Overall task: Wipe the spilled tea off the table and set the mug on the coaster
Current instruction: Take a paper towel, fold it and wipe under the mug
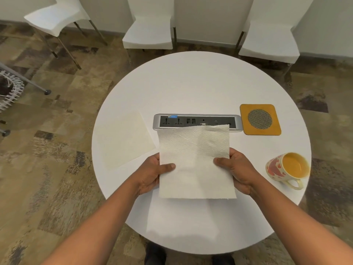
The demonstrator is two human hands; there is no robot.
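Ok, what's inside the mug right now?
The mug, standing upright at the table's right edge, shows a yellow-orange interior. Whether that is tea or only the glaze cannot be told, so its fill level is unclear.

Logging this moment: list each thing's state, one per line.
Paper towel: held up flat by both hands.
Left hand: gripping towel's left edge.
Right hand: gripping towel's right edge.
Mug: upright, off coaster.
Coaster: bare.
Second sheet: flat on table.
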